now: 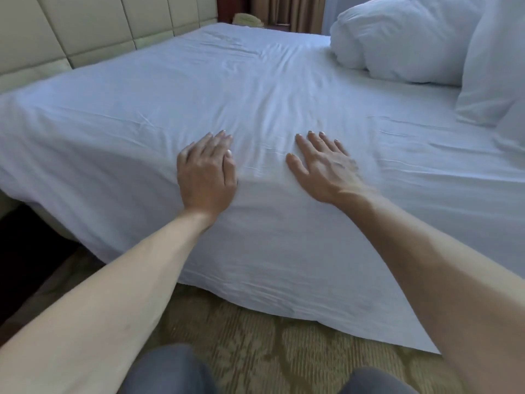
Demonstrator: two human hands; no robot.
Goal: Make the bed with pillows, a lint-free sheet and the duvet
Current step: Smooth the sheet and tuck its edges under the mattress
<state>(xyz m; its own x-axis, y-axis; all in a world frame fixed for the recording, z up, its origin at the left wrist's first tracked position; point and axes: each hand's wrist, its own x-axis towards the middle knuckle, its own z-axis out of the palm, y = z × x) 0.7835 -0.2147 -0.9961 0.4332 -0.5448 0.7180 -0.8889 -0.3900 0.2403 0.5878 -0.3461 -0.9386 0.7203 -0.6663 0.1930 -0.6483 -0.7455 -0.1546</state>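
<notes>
A white sheet (227, 89) covers the bed and hangs over the near side down toward the floor, with small creases across it. My left hand (206, 172) lies palm down on the sheet near the bed's near edge, fingers straight and together. My right hand (324, 163) lies flat beside it, fingers spread. Neither hand holds anything. A bulky white pile of bedding (403, 38), pillow or duvet, sits on the bed at the far right. Another white pillow or fold (494, 66) leans at the right edge of the view.
A padded beige headboard (85, 27) runs along the left of the bed. Patterned carpet (270, 342) lies under my knees. Curtains (284, 9) and a dark bedside stand (250, 19) are beyond the far side of the bed.
</notes>
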